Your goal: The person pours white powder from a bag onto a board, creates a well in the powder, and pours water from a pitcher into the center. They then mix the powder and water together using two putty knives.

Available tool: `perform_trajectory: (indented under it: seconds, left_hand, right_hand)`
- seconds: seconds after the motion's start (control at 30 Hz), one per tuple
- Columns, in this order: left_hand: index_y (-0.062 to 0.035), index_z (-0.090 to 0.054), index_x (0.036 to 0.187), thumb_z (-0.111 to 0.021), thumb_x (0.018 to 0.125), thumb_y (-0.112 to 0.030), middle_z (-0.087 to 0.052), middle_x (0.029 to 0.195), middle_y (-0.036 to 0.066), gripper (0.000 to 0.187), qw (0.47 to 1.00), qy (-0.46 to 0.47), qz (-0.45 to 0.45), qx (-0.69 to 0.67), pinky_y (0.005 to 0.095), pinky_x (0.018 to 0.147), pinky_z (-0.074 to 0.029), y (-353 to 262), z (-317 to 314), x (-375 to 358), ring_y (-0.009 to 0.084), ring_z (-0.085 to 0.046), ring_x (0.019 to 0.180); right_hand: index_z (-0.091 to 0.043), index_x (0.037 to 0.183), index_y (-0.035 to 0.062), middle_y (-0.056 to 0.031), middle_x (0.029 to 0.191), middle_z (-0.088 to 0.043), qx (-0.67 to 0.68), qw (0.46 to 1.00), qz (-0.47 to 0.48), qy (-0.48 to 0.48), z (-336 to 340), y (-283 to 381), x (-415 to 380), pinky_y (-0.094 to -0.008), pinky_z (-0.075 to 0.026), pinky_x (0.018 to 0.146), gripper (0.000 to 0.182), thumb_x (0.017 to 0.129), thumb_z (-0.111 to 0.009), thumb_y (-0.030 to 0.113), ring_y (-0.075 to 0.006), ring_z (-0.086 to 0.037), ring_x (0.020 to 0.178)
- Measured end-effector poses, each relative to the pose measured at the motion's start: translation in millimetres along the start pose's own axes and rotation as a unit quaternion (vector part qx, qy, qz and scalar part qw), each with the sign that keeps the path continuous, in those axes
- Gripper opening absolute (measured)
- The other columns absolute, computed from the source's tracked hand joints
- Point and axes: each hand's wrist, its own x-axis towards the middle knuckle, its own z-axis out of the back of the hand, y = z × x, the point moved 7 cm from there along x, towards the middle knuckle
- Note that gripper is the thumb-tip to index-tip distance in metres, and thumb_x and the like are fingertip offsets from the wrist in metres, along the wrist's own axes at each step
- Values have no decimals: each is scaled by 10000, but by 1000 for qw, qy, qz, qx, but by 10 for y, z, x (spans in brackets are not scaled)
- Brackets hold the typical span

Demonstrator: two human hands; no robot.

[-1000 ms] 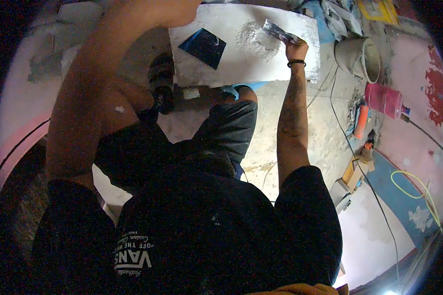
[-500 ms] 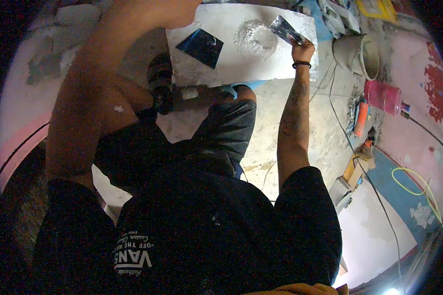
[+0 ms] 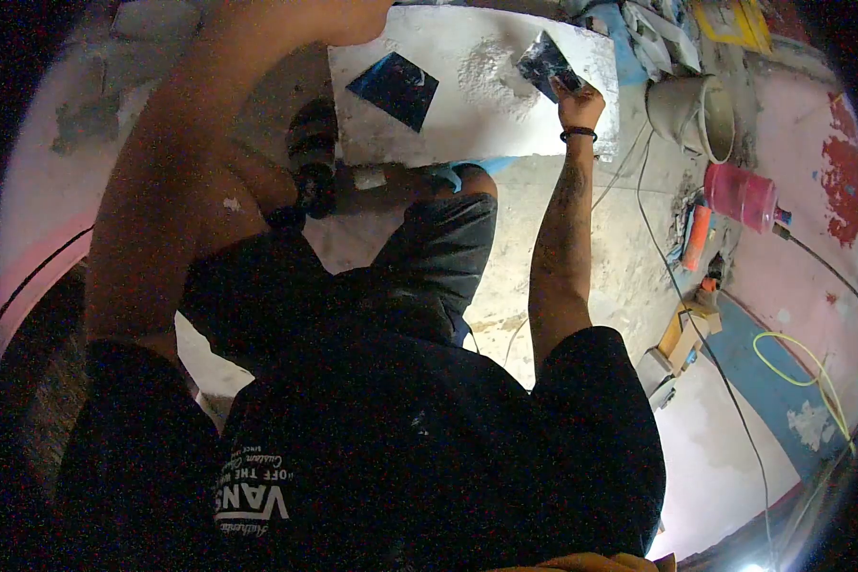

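Note:
My right hand (image 3: 582, 103) is closed on the edge of a dark, thin square plate (image 3: 543, 69) smeared with white. It holds the plate tilted over a white board (image 3: 372, 138). Beside the plate, a mound of white powder or paste (image 3: 491, 74) lies on the board, with a hollow in it. A second dark square plate (image 3: 396, 91) rests on the board, nearer my left side. My left hand (image 3: 357, 21) is at the board's upper left edge, partly cut off by the frame; its fingers do not show.
Right of the board a grey bucket (image 3: 672, 112) lies on its side. Beyond it are a pink plastic bottle (image 3: 739, 197), an orange cylinder (image 3: 697, 238) and a cardboard piece (image 3: 684, 334). A dark cable (image 3: 665, 262) crosses the floor, and a yellow-green hose (image 3: 786, 338) loops at the far right.
My right hand has turned the dark plate to a steeper angle and moved it slightly left, close to the white mound. My left arm has hardly moved.

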Motion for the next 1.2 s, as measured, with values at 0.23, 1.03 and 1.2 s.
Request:
perform_trajectory:
  seconds: [0.23, 1.03, 1.2]
  left_hand:
    - [5, -506, 1051, -501, 759, -86, -553, 1004, 189, 307, 999, 48, 6, -19, 376, 769, -442, -67, 19, -9, 287, -552, 908]
    - [31, -532, 977, -535, 705, -38, -568, 941, 216, 280, 996, -3, -91, -23, 373, 729, -458, -78, -78, 177, 310, -570, 863]
    - [17, -511, 1024, -510, 724, -39, -568, 944, 204, 305, 997, -27, -73, -3, 379, 736, -454, 32, -155, 222, 302, -567, 875]
  right_hand:
    - [-621, 694, -12, -125, 652, -626, 113, 986, -56, -105, 35, 66, -50, -300, -455, 575, 262, 611, -735, 208, -213, -600, 585]
    - [-606, 691, -49, -127, 634, -623, 191, 953, -203, -117, -92, -157, -110, -313, -450, 552, 270, 598, -758, 155, -198, -585, 560]
    - [-601, 661, -50, -124, 635, -618, 179, 976, -96, -83, 37, 3, -96, -291, -447, 551, 277, 597, -742, 180, -162, -574, 564]
